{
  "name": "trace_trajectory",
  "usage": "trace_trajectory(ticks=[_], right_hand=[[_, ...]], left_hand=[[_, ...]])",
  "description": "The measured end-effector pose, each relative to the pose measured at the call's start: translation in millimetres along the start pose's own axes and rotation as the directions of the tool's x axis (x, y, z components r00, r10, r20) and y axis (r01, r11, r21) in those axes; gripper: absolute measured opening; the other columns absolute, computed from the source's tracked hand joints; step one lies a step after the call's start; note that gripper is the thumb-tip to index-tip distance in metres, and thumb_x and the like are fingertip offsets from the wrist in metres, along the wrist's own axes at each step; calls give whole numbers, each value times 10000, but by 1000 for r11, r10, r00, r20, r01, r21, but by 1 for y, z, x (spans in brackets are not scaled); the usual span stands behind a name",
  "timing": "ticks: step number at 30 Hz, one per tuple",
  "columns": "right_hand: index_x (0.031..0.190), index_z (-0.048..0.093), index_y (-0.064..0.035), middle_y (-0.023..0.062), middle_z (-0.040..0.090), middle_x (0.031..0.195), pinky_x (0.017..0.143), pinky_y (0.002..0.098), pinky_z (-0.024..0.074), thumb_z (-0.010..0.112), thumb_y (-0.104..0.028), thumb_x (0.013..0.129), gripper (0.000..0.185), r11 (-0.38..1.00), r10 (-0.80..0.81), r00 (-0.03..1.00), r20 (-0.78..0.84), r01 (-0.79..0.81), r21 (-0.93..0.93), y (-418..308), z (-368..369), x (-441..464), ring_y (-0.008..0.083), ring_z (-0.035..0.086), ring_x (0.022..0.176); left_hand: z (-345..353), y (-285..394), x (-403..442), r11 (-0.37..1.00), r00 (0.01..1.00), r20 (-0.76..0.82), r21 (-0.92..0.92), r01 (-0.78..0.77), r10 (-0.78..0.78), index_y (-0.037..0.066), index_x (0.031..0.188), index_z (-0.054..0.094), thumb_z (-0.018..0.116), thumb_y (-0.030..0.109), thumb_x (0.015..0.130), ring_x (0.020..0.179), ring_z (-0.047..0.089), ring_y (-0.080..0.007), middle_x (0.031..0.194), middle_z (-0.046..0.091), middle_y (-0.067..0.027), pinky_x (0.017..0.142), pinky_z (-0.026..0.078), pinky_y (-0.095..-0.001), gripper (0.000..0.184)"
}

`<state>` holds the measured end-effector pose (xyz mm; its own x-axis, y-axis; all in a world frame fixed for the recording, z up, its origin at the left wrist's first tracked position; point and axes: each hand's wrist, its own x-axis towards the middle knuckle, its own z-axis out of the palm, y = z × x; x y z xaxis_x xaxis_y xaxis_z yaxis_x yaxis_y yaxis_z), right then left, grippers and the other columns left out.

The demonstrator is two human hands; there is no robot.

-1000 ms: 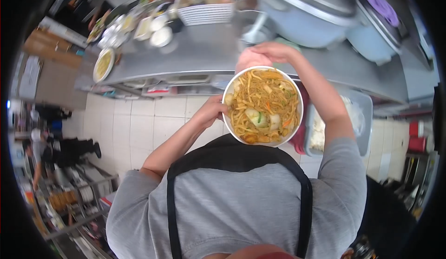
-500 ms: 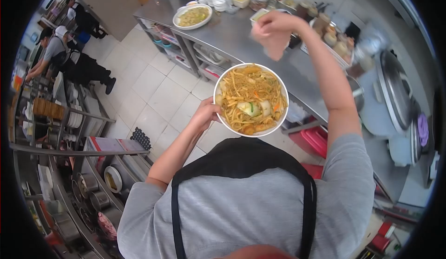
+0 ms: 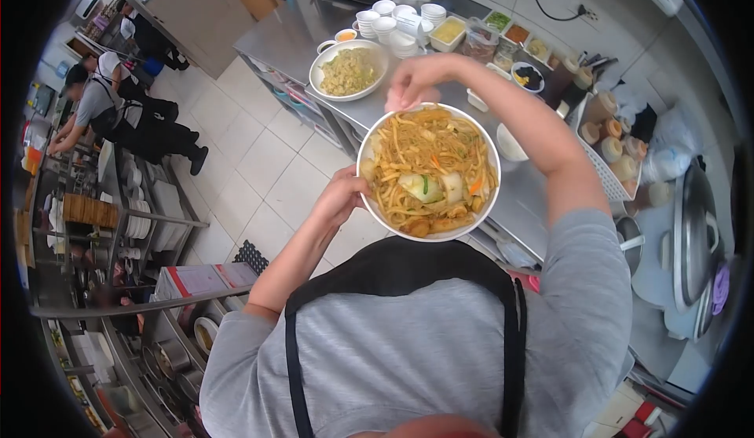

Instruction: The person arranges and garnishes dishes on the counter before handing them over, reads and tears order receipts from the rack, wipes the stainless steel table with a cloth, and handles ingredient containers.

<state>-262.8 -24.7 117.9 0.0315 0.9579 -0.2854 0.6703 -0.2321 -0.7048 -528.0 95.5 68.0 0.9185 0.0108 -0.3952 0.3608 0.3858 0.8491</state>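
A white bowl (image 3: 364,158) heaped with fried noodles (image 3: 432,151), cabbage and carrot strips is in front of my chest. My left hand (image 3: 342,195) grips its left rim, with the thumb on the edge and the fingers underneath. At the far rim, my right hand (image 3: 420,81) is closed on a pinkish cloth (image 3: 410,99), which is blurred and partly hidden by the fingers. The cloth is at the bowl's far edge; I cannot tell how firmly it touches.
A steel counter (image 3: 275,26) runs beyond the bowl, carrying a plate of fried rice (image 3: 349,71), small white cups (image 3: 383,26), ingredient tubs (image 3: 448,34) and a basket of bottles (image 3: 609,136). Large lidded pots (image 3: 691,234) stand right. Co-workers (image 3: 106,112) and shelving (image 3: 141,226) are left.
My right hand has come down and left from above the counter to the bowl's far rim, bringing the pinkish cloth. My left hand still holds the bowl. The view has shifted slightly.
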Motion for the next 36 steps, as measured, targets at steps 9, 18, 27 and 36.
trace_trajectory(ticks=[9, 18, 27, 36], right_hand=[[636, 539, -41, -11, 558, 656, 565, 246, 375, 641, -154, 679, 158, 933, 293, 935, -201, -325, -153, 40, -76, -22, 78, 493, 636], [984, 583, -69, -16, 578, 916, 783, 218, 398, 590, -138, 787, 208, 871, 447, 586, -676, -111, 479, 78, -95, -51, 75, 512, 863], [981, 590, -14, -11, 577, 853, 642, 191, 400, 589, -108, 813, 192, 606, 621, 78, -780, 584, 541, 72, -42, -42, 55, 505, 756], [970, 594, 6, 20, 578, 916, 697, 210, 411, 580, -99, 815, 188, 789, 611, -449, -652, 280, 547, -14, 36, -54, 90, 515, 806]], left_hand=[[-67, 64, 99, 1000, 998, 60, -14, -13, 14, -92, 1045, 498, 478, -17, 620, 723, 604, -208, 912, 581, -151, 578, 535, -309, 432], [-102, 175, 208, 985, 961, 274, 175, -3, -45, -64, 1076, 493, 469, -11, 629, 758, 588, -183, 919, 577, -125, 597, 510, -284, 451], [-81, 236, 266, 969, 877, 428, 200, 145, -219, -36, 1061, 490, 477, 45, 643, 793, 587, -187, 939, 567, -107, 654, 511, -315, 426], [-22, 229, 290, 952, 839, 452, 194, 239, -303, -86, 1038, 458, 470, 46, 647, 786, 603, -229, 956, 566, -157, 670, 519, -355, 413]])
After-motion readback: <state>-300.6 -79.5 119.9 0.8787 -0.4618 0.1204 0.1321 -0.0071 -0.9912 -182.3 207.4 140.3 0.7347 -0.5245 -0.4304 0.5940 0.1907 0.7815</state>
